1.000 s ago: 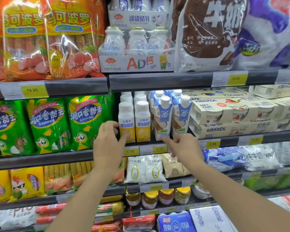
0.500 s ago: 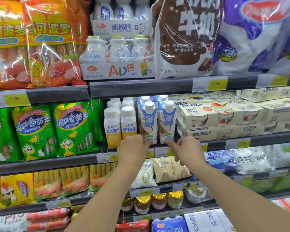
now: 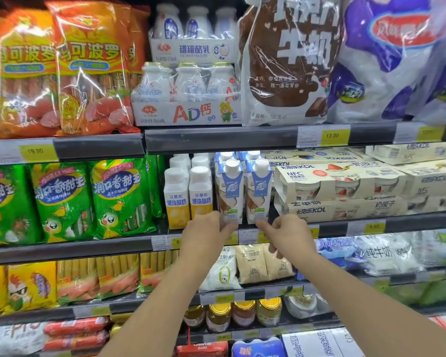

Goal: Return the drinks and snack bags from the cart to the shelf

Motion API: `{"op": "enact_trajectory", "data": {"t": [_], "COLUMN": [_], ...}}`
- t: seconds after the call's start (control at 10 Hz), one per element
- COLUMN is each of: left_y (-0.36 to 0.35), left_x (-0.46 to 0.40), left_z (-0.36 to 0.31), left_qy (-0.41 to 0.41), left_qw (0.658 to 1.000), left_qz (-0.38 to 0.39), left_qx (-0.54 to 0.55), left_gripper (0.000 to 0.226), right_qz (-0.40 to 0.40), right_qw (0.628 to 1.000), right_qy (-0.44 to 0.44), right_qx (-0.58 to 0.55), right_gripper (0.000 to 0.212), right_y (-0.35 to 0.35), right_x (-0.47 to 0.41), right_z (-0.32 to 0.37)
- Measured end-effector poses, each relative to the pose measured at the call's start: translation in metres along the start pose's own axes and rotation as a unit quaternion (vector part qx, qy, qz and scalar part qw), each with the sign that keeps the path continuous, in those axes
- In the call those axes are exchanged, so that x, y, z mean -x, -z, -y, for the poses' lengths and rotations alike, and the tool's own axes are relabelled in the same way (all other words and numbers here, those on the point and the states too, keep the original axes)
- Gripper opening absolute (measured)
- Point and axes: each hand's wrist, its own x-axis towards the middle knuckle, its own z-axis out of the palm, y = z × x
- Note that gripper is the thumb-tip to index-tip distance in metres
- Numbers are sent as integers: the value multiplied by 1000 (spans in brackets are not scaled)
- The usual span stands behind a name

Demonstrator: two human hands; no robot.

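My left hand (image 3: 204,235) grips the base of the upright left carton (image 3: 231,191) at its 1 o'clock; my right hand (image 3: 290,235), fingers curled, touches the right carton (image 3: 258,191) at 11

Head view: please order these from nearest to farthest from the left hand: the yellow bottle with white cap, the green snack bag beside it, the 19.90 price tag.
From the left hand:
1. Yellow bottle with white cap, just above the hand.
2. Green snack bag, to the left on the same shelf.
3. 19.90 price tag, far left, on the rail one shelf up.
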Motion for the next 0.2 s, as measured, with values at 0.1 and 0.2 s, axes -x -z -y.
{"op": "enact_trajectory", "data": {"t": [0.1,0.2], "left_y": [11,22], "left_x": [17,22], "left_z": [14,33], "left_qy": [-35,-42], "left_qw": [998,995], "left_qz": [28,84], "left_qx": [43,24], "left_gripper": [33,36], "right_qz": [30,56], "right_qw": [999,998], "right_qy": [19,31], "right_qx": [1,12], "right_gripper": [58,52], "right_y": [2,5], "right_x": [3,3], "right_z": [-3,-1]}}
